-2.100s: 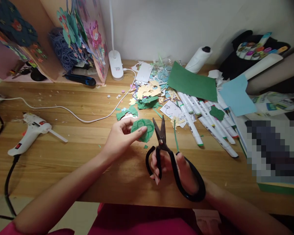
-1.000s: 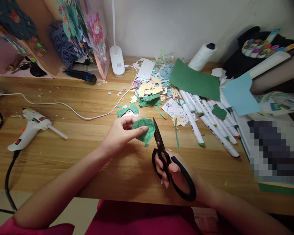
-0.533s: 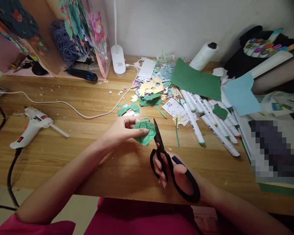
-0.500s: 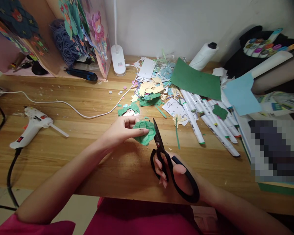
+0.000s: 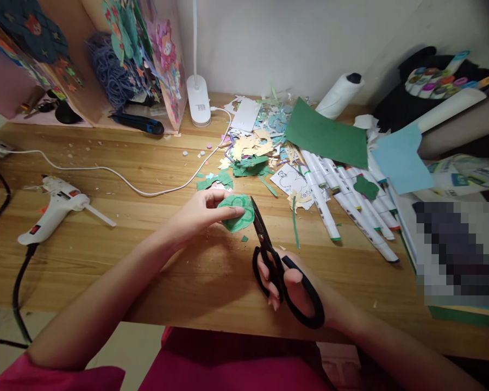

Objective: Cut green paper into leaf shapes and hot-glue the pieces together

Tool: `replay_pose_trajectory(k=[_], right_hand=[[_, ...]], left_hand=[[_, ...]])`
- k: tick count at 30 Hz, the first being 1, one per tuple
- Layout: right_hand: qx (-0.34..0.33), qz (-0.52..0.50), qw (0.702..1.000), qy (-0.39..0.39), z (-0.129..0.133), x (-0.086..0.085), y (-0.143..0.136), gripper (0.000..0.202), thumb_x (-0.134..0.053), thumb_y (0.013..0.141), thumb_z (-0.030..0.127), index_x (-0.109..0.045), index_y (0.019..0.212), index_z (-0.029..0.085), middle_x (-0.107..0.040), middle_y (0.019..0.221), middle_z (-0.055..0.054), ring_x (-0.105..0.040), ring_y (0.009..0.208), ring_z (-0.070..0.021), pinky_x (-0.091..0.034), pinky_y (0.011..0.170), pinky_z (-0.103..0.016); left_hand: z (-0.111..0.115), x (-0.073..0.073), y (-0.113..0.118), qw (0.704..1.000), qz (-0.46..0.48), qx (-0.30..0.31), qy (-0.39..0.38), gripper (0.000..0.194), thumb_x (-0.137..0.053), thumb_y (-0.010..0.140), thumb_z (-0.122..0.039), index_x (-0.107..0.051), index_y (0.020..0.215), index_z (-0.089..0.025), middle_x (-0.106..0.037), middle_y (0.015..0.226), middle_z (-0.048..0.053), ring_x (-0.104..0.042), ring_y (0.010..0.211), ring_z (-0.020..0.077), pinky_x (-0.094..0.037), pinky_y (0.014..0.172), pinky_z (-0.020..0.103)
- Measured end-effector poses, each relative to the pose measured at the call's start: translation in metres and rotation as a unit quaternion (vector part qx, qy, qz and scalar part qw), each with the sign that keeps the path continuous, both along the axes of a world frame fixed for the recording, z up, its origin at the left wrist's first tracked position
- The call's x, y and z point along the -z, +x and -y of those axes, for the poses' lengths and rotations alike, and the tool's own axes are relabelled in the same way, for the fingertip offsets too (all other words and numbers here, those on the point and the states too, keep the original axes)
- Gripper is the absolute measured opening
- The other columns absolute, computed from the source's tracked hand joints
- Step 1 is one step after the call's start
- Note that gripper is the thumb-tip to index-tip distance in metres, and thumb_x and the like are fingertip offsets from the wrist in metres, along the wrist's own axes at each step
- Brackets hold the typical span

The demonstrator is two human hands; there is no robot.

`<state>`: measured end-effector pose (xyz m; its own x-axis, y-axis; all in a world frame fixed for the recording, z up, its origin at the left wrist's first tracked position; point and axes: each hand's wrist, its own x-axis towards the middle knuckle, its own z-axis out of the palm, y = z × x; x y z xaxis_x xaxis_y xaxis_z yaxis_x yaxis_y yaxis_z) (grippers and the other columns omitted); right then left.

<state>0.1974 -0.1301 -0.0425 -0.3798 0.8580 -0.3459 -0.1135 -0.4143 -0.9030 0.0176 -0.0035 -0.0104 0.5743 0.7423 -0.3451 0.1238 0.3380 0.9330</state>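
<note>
Left hand (image 5: 199,213): closed, pinching green paper (image 5: 238,224) beneath thumb.
Right hand (image 5: 292,278): wrapped around scissors (image 5: 262,237), fingers through handles.
Blades: nearly together, beside paper's right edge.
Paper: above table (image 5: 106,244).

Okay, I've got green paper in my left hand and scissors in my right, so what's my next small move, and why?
I'd probably open the scissors slightly with the right hand: their blades look closed, at the right edge of the green paper that the left hand pinches, and some paper lies outside its drawn curves.
</note>
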Motion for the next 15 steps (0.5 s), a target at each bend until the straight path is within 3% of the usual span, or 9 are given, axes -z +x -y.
replay_pose_trajectory(k=[3,9,15], right_hand=[[-0.01,-0.006,1.0,0.006,0.0012,0.0007,-0.0017,0.075,-0.036,0.056,0.089,-0.047,0.077,0.018,-0.042,0.059,0.005,-0.041,0.046,-0.008,-0.043,0.046,-0.023],[-0.004,-0.007,1.0,-0.008,0.0016,0.0025,-0.0007,0.067,-0.044,0.058,0.085,-0.043,0.07,0.019,-0.038,0.051,0.008,-0.034,0.038,-0.0055,-0.039,0.036,-0.019],[0.02,0.039,0.999,-0.008,0.0004,-0.0011,-0.0005,0.064,-0.046,0.061,0.083,-0.045,0.069,0.02,-0.037,0.046,0.009,-0.033,0.033,-0.0058,-0.037,0.032,-0.019]], left_hand=[[0.0006,-0.0025,0.0014,1.0,0.005,0.027,-0.007,0.017,-0.073,0.067,-0.029,-0.066,0.072,-0.014,-0.062,0.068,0.0,-0.055,0.062,0.0092,-0.043,0.059,0.02],[-0.0001,-0.0042,0.0012,0.999,0.013,0.042,-0.003,0.015,-0.071,0.068,-0.026,-0.063,0.063,-0.014,-0.058,0.061,-0.002,-0.052,0.057,0.0075,-0.043,0.058,0.019],[-0.0004,-0.0008,0.0028,1.0,-0.006,0.029,0.008,0.018,-0.071,0.068,-0.03,-0.066,0.076,-0.014,-0.063,0.072,0.0,-0.057,0.065,0.0097,-0.045,0.06,0.019]])
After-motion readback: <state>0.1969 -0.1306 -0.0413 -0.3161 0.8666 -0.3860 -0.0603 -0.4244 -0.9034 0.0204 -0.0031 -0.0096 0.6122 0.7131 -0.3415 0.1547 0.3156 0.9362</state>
